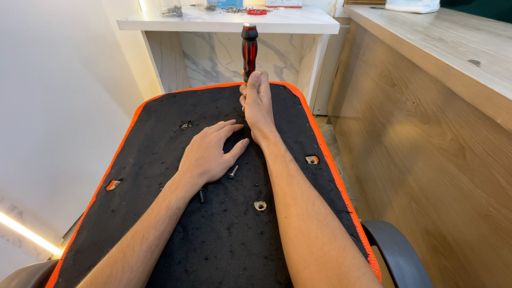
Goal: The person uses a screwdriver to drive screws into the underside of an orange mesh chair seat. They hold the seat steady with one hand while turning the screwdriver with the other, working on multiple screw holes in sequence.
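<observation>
Screwdriver (249,49), red-and-black handle, stands upright at the far edge of the black seat underside (224,234), well beyond the loose screw (233,172). Near: left hand (209,153) flat and open on the fabric, screw just beside its thumb. Far: right hand (258,104) closed around the screwdriver's lower handle, long axis vertical; marble-topped bench (229,22) behind

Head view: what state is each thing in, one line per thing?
Screwdriver: upright, gripped by the right hand.
Left hand: flat on the black seat base, holding nothing.
Seat base: upside down, mounting holes exposed.
Loose bolt: lying on the base beside the left hand.
Second bolt: lying loose near the left wrist.
Mounting hole: open, no bolt in it.
</observation>
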